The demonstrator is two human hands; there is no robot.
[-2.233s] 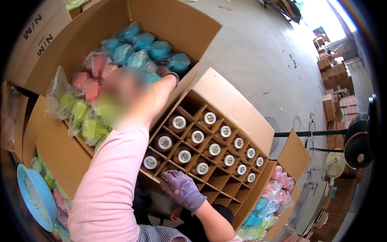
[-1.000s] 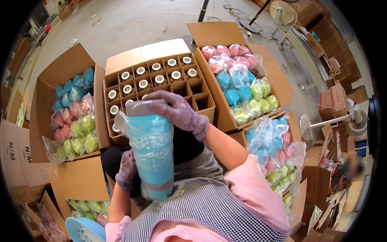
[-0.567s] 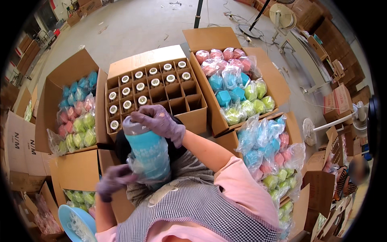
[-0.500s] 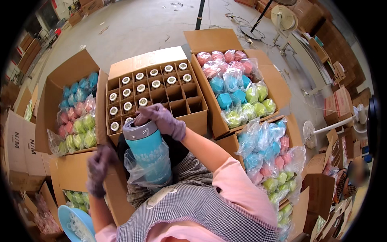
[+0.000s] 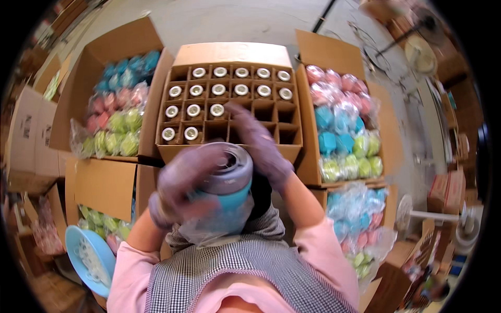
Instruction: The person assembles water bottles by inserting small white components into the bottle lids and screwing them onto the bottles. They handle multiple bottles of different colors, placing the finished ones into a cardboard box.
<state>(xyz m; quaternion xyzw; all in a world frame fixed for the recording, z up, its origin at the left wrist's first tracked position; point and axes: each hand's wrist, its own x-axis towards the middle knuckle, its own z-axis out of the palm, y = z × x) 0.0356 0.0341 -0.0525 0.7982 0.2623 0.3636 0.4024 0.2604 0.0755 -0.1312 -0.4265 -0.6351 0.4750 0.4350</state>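
Note:
A light blue flask with a grey collar stands on my lap, wrapped in crumpled clear plastic. Its grey top shows a round recess. My left hand, in a purple-grey glove and smeared by motion, lies around the flask's left side and over the collar. To the right of the flask, my gloved right hand reaches forward with fingers stretched, above the near cells of a divided carton. Bottle-like items with round white-rimmed tops fill many cells; several cells at the right front hold none.
Open boxes with plastic-wrapped blue, pink and green parts stand at the left and right. More wrapped parts lie in boxes nearer me. A light blue basin with clear rings sits at lower left. Farther right stands a fan.
My left hand has come from the left side onto the flask. My right hand has left its collar and reached toward the carton. The view has shifted, and the flask's top tilts toward me more.

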